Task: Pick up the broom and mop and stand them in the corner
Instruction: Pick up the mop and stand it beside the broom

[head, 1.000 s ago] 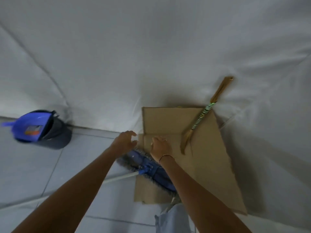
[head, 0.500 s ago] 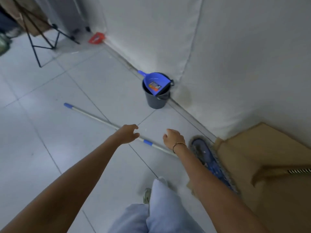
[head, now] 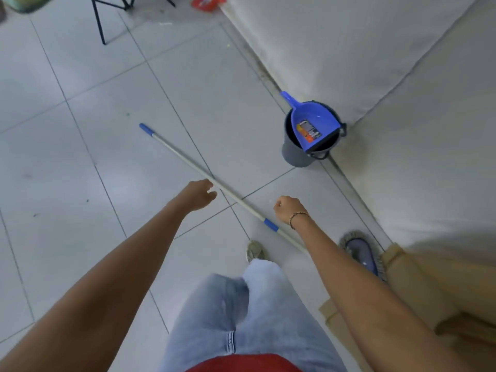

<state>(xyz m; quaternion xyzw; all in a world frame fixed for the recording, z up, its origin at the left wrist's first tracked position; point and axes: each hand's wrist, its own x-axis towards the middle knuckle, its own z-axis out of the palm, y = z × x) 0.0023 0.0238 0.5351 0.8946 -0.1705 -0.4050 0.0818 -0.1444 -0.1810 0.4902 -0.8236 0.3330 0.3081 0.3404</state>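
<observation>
- Head view: the mop (head: pixel 230 194) was seen lying flat on the tiled floor (head: pixel 80 157), its pale pole running diagonally from a blue end cap at upper left down to the mop head (head: pixel 361 255) at lower right.
- The mop head was parked just beside a brown cardboard sheet (head: pixel 429 285) near the white fabric-covered wall (head: pixel 402 76); whether they touched couldn't be told.
- The left hand (head: pixel 200 194) was held loosely open right over the middle of the pole, fingers curled a bit, nothing gripped. Contact with the pole couldn't really be made out.
- The right hand (head: pixel 287 209) was curled into a loose fist just past the pole, near its blue band, with nothing held. A bracelet (head: pixel 298 217) was worn on that wrist.
- A grey bucket (head: pixel 298 154) was stood against the base of the wall, with a blue dustpan (head: pixel 312 124) propped inside it, handle pointing up-left.
- Light jeans (head: pixel 241 312) and one shoe (head: pixel 255 251) were visible at the bottom, the shoe close to the pole.
- Black stand legs (head: pixel 99 22) and something red (head: pixel 206 1) were spotted along the top edge.
- The broom couldn't be clearly picked out here.
</observation>
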